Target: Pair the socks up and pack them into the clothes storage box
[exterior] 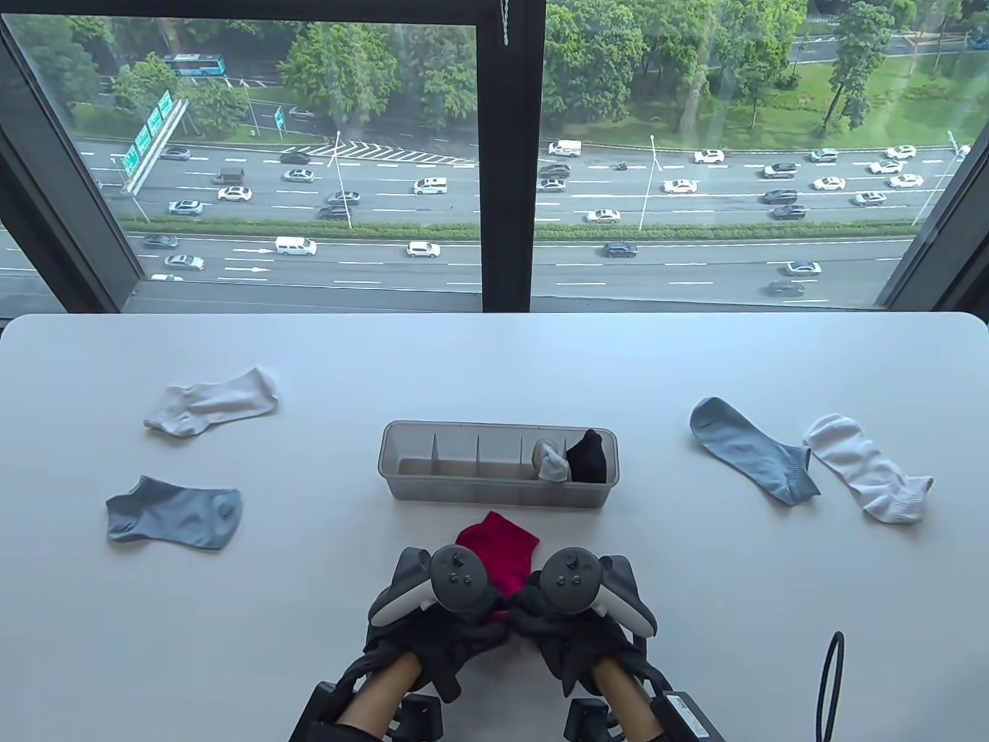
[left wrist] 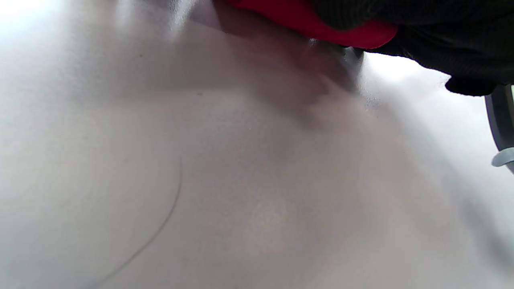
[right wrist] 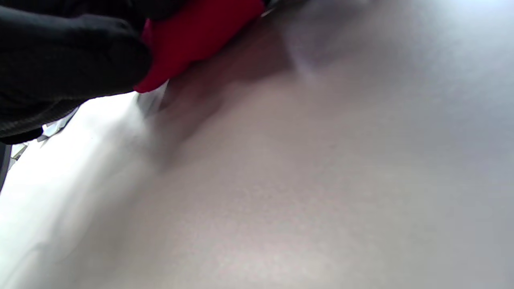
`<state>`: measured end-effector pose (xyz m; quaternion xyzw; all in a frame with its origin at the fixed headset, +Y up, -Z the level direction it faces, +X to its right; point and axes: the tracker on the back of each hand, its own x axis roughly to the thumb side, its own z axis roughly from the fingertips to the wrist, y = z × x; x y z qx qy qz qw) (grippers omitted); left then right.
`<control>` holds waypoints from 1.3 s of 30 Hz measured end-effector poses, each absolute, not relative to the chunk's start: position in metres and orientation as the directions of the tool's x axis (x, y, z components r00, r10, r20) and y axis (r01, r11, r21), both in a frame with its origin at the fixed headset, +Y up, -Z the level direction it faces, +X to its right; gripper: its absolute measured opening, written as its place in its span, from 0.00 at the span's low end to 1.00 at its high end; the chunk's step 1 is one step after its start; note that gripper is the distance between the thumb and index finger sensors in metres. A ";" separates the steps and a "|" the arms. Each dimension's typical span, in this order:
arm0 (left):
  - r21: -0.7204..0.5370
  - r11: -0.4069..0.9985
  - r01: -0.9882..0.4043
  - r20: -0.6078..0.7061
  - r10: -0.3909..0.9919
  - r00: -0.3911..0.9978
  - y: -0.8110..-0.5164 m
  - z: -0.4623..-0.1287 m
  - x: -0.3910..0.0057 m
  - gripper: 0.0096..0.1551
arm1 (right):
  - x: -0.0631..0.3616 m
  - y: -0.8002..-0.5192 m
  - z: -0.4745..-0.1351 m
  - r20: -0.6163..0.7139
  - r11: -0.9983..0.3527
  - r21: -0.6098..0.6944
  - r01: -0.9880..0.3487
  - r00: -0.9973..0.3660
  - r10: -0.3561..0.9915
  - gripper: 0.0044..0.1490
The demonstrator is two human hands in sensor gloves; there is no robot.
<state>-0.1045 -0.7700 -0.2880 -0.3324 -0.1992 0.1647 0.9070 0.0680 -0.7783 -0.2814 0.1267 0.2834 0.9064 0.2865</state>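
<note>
Only in the table view are the loose socks and the translucent grey plastic divided storage box [exterior: 498,464] shown; in the wrist views only the red cotton sock [left wrist: 321,24] [right wrist: 200,32], black gloved fingers [right wrist: 72,60] and blurred tabletop are seen. The red sock [exterior: 498,553] is laid near the white table's [exterior: 494,355] front edge, just before the box, its near end pinched by the left hand [exterior: 433,626] and the right hand [exterior: 576,622], fingers curled. Two rolled pairs, grey-white and black, are held in the box's right compartments. White and grey-blue socks are spread toward the left and right edges. A busy road is seen through the window beyond.
</note>
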 end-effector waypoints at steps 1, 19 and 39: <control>-0.638 0.756 -0.146 0.265 0.393 0.881 -0.769 -0.288 -0.104 0.32 | 0.067 -0.779 -0.281 0.054 -0.663 0.593 -0.456 -0.799 0.599 0.27; -0.637 0.751 -0.175 0.294 0.446 0.845 -0.769 -0.292 -0.107 0.31 | 0.066 -0.782 -0.274 0.098 -0.710 0.558 -0.429 -0.816 0.570 0.28; -0.622 0.782 -0.044 0.375 0.347 0.860 -0.770 -0.284 -0.093 0.31 | 0.071 -0.779 -0.276 0.052 -0.650 0.565 -0.508 -0.765 0.643 0.30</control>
